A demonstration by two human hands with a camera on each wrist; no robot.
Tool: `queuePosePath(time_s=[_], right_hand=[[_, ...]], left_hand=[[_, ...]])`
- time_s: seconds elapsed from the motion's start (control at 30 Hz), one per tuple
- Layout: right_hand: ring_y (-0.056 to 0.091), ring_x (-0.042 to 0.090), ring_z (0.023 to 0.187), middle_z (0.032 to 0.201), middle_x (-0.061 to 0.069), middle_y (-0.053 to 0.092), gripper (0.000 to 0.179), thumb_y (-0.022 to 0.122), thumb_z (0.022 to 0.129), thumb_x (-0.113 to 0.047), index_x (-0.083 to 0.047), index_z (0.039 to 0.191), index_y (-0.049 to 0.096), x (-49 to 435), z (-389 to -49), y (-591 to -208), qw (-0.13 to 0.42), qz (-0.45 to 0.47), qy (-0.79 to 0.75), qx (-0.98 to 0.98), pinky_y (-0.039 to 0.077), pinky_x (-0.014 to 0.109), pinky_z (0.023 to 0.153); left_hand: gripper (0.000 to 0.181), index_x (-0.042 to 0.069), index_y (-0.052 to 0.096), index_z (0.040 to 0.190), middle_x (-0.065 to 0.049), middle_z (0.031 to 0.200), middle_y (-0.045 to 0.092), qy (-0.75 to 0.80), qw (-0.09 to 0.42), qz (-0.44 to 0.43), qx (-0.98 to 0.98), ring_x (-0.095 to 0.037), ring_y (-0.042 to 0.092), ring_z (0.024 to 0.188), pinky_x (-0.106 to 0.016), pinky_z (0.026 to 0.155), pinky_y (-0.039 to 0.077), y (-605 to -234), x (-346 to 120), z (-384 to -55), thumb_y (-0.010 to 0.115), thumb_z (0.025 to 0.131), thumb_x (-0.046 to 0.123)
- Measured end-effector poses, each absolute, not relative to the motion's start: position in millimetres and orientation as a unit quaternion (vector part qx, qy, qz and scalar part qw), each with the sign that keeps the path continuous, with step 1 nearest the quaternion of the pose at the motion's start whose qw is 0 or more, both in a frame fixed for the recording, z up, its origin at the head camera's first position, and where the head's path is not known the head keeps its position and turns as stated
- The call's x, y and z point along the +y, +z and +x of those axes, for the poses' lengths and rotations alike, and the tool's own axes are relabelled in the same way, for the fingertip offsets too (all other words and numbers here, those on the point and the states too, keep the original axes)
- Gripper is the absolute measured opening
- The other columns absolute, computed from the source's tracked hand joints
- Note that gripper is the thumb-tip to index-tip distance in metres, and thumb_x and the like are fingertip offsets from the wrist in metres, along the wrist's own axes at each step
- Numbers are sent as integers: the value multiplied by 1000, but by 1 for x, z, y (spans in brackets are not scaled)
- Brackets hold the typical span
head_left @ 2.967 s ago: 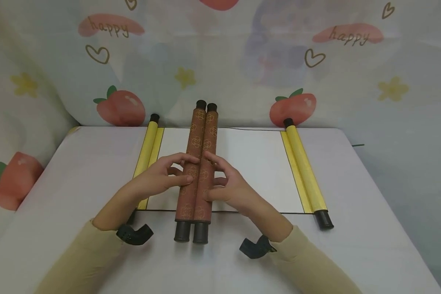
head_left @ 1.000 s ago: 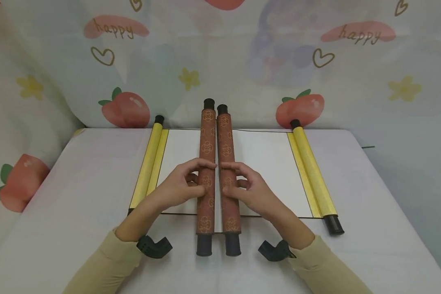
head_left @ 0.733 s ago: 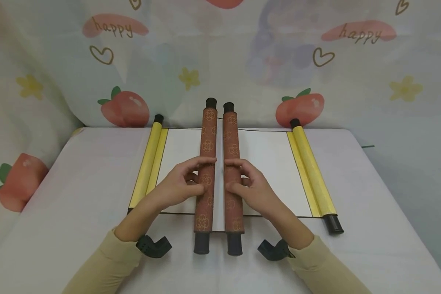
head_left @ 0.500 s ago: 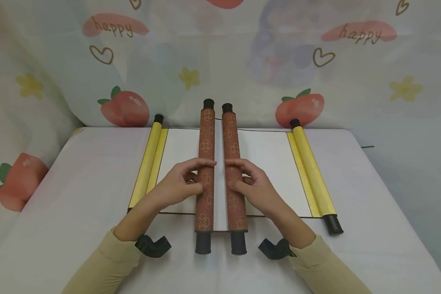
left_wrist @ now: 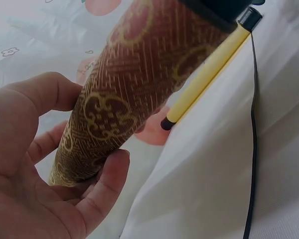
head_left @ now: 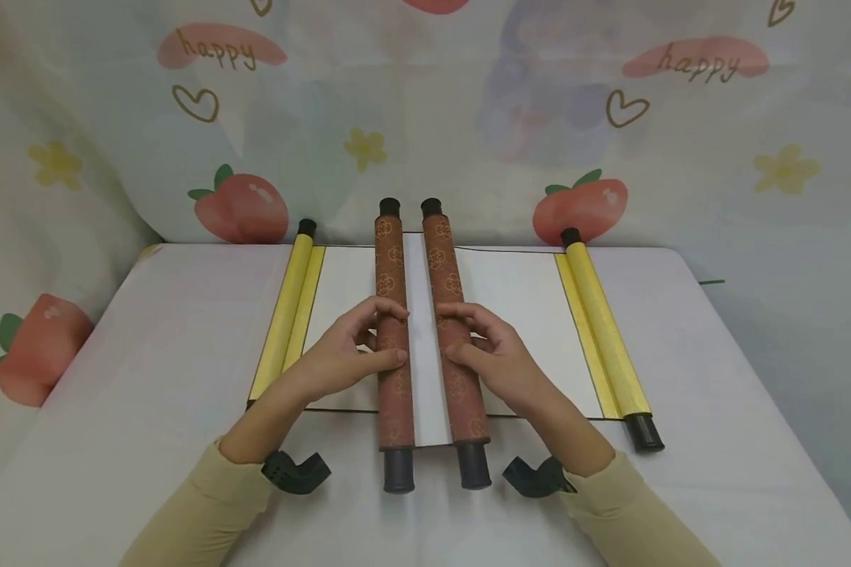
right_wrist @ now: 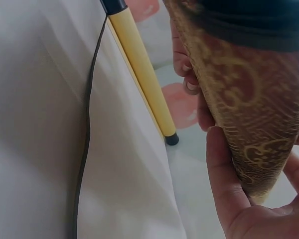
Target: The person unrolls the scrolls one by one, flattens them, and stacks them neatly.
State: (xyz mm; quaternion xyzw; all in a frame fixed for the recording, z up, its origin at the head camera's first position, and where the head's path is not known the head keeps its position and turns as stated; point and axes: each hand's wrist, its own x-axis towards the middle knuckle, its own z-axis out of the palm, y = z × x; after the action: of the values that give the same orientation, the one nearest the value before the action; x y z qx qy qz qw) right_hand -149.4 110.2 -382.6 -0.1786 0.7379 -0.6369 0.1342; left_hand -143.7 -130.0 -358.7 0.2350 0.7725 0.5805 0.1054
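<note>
I have the red-brown scroll (head_left: 428, 354) partly open at the centre of my feed, over the white sheet (head_left: 521, 339); the left grip (head_left: 349, 348) grasps its left roll (head_left: 393, 335), the right grip (head_left: 502, 354) its right roll (head_left: 455, 334). Yellow rods (head_left: 600, 323) edge the sheet at nine and three o'clock on the tabletop (head_left: 723, 409).

Dim, greyish, diffuse light leaves soft shadows on the surface (head_left: 723, 409) around the near caps (head_left: 476, 466) of the red scroll (head_left: 427, 346). Both wrist views blur those caps; the backdrop (head_left: 425, 102) behind the red scroll looks muted and soft.
</note>
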Motion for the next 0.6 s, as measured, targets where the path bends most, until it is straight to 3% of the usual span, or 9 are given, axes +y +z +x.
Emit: queuePosePath(time_s=[0.33, 0.6], right_hand=[[55, 29, 98, 131, 1, 43, 44, 55, 89, -6, -17, 130, 48, 112, -150, -382, 133, -182, -627, 745, 49, 37, 76], [56, 29, 96, 124, 7, 45, 41, 63, 88, -16, -16, 127, 50, 111, -150, -385, 141, -174, -630, 743, 51, 36, 74]], left_hand=[[37, 2, 49, 119, -12, 119, 49, 574, 118, 231, 777, -26, 54, 84, -39, 72, 47, -352, -131, -141, 56, 82, -4], [36, 0, 50, 117, -17, 122, 48, 571, 110, 238, 778, -25, 51, 90, -40, 74, 46, -353, -131, -141, 49, 82, -6]])
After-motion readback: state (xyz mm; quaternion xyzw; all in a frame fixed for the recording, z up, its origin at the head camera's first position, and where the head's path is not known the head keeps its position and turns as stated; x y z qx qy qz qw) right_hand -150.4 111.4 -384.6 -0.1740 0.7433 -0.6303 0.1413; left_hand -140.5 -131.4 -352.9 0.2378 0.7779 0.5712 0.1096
